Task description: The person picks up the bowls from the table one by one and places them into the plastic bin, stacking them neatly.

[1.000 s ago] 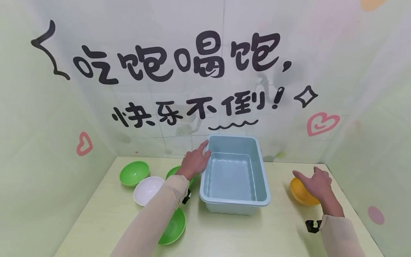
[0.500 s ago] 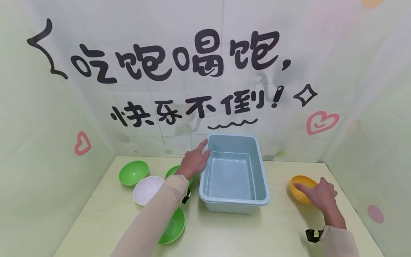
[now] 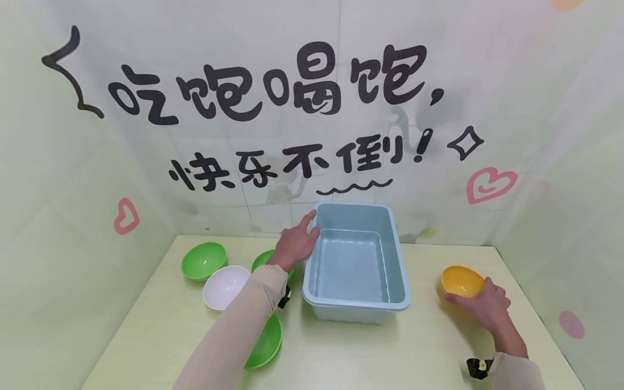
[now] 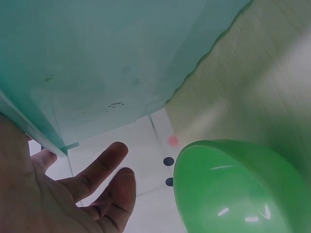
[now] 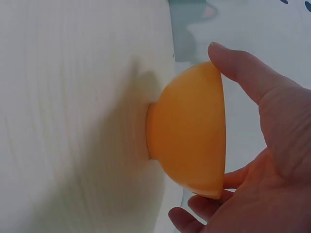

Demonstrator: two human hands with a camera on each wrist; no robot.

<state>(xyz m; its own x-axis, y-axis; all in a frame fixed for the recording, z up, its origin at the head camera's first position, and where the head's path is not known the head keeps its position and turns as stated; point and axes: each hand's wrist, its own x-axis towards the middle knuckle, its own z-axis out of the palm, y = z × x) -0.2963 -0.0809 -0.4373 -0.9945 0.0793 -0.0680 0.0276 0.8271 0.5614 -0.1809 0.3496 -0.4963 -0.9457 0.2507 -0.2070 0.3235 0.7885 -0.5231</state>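
A light-blue plastic basin (image 3: pixel 351 271) stands at the back middle of the table. My left hand (image 3: pixel 295 246) holds its left rim, thumb over the edge; in the left wrist view other fingers (image 4: pixel 97 170) spread outside the wall. Close by that hand is a green bowl (image 4: pixel 233 189). At the right, my right hand (image 3: pixel 485 304) grips a small orange bowl (image 3: pixel 462 279) at its rim. The right wrist view shows the thumb (image 5: pixel 243 68) on one side of the orange bowl (image 5: pixel 189 131) and fingers on the opposite side, the bowl's foot close to the table.
Left of the basin, a white bowl (image 3: pixel 227 287) and a green bowl (image 3: pixel 205 261) sit side by side. Another green bowl (image 3: pixel 265 342) lies nearer, partly hidden by the left sleeve (image 3: pixel 234 330). A printed curtain (image 3: pixel 312 32) rises behind the table (image 3: pixel 351 357).
My right hand has come down from over the orange bowl to its near right side, and its thumb and fingers now close around the rim. The left hand stays on the basin.
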